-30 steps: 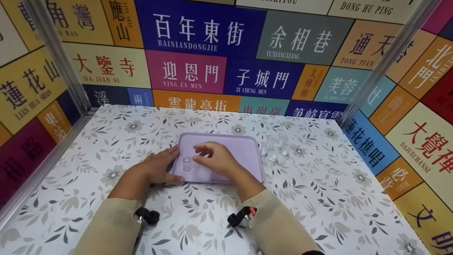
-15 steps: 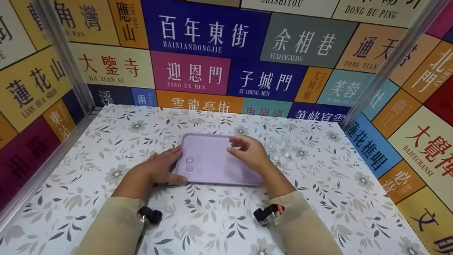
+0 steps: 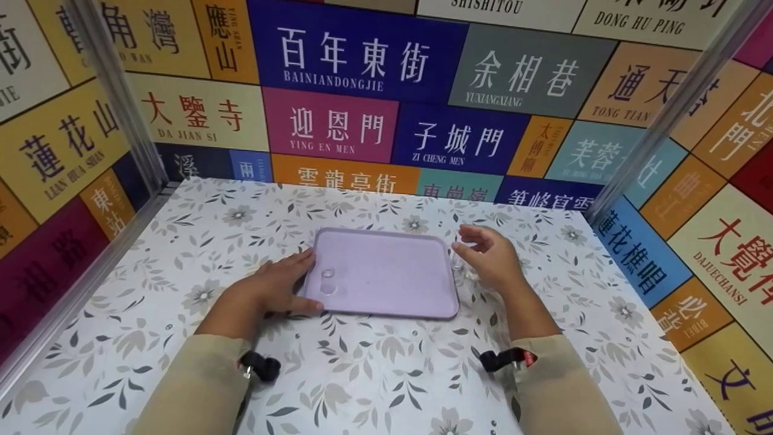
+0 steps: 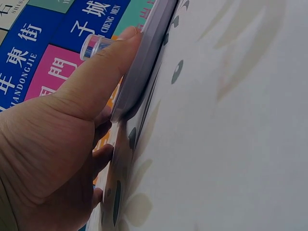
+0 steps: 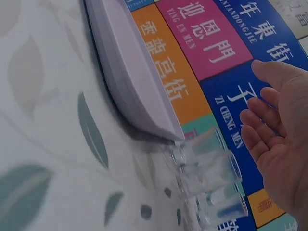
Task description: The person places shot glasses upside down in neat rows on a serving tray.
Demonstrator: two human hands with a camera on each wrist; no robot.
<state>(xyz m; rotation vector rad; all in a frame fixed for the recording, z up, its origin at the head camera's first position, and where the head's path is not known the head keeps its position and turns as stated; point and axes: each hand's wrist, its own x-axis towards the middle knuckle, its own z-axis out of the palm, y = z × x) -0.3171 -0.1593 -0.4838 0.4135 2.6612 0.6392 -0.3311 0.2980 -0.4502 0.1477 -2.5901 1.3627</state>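
A lilac tray (image 3: 386, 272) lies on the patterned tabletop, with one small clear glass (image 3: 328, 284) standing upright near its left end. My left hand (image 3: 275, 289) rests against the tray's near left corner. In the left wrist view its thumb (image 4: 108, 60) lies along the tray rim, while the other fingers extend beside it. Just past the tray's right edge, my right hand (image 3: 494, 258) hovers with loosely bent fingers, holding nothing. It partly hides a cluster of clear glasses (image 3: 457, 270) in the head view. Several of these glasses (image 5: 209, 175) show below the hand in the right wrist view.
White cloth with a leaf and flower print covers the table (image 3: 374, 374). Colourful panels with large lettering (image 3: 338, 127) stand behind and at both sides. Clear upright posts (image 3: 658, 121) mark the back corners.
My right hand has moved right, from beside the glass on the tray to over the glass cluster. My left hand has stayed at the tray's corner.
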